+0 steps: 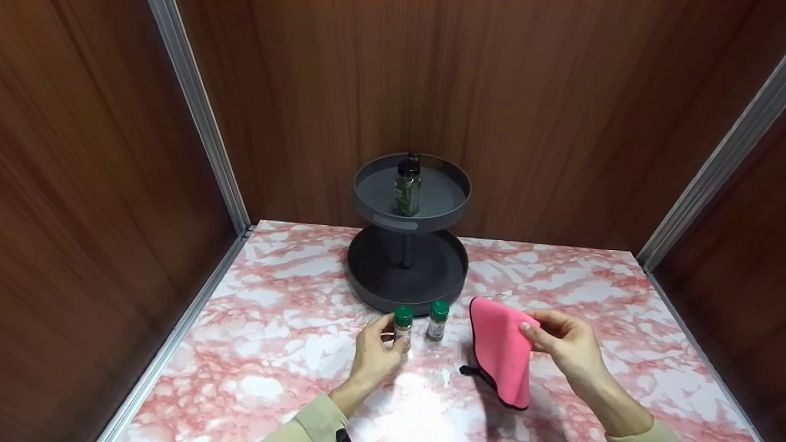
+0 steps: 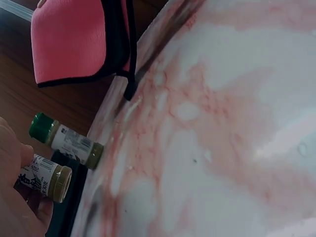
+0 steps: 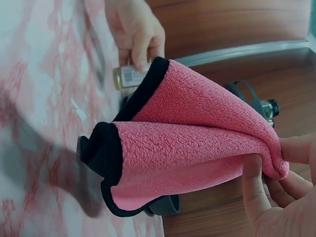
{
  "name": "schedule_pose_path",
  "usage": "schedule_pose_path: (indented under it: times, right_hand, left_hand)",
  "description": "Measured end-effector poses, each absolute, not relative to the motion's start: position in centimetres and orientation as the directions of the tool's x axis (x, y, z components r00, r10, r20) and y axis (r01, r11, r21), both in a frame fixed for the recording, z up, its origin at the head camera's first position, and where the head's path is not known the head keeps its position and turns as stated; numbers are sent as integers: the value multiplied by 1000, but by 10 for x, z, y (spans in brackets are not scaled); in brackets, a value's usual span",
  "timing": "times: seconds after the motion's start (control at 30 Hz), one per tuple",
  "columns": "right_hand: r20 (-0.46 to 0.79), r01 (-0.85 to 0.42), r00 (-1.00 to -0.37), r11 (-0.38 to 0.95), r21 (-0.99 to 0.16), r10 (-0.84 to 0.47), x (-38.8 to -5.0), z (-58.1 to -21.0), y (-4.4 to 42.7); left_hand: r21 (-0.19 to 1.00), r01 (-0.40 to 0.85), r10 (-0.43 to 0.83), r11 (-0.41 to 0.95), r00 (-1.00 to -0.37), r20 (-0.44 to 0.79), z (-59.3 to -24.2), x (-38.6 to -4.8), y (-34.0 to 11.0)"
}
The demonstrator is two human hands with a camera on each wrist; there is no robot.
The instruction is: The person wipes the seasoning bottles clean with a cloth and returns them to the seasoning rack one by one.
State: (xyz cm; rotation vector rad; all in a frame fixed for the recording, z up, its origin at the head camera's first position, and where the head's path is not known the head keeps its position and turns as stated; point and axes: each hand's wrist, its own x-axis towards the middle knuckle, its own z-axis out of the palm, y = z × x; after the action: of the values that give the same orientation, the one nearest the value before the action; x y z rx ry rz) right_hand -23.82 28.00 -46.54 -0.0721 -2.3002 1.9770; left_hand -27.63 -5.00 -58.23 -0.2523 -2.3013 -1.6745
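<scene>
Left hand (image 1: 374, 355) is gripping small cylindrical bottle (image 1: 403, 330), green cap (image 1: 403, 315), printed label (image 2: 38, 173), tan powder (image 2: 61, 185) showing through clear base; I am holding it upright. My right hand (image 1: 570, 345) is pinching fuzzy pink cloth (image 1: 500, 350) by gathered corner; folded, black-bound, it is hanging over glossy red-and-white marbled surface (image 1: 276, 350). Matching bottle (image 1: 437, 322) is standing between held bottle and cloth. Behind, round two-tier dark stand (image 1: 430, 276) with raised rims is carrying dark-capped jar (image 1: 408, 193) on upper tray (image 1: 445, 193).
</scene>
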Motion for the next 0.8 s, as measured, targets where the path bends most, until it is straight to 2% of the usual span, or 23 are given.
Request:
schedule_pose_path:
  times: [0.23,0.63,0.8]
  right_hand:
    - [82,-72,-989,82,-994,122,-238,-460,274]
    - [208,-204,-973,52,-978,103,-243,-451,255]
    - [224,-221,-970,41,-974,100,-243,-447,249]
  left_hand:
    - [885,385,6,261,-918,397,-564,-275,-38]
    - [886,423,74,189,-906,416,-536,-273,-13]
    - [894,420,92,156,-907,410,-527,-272,0]
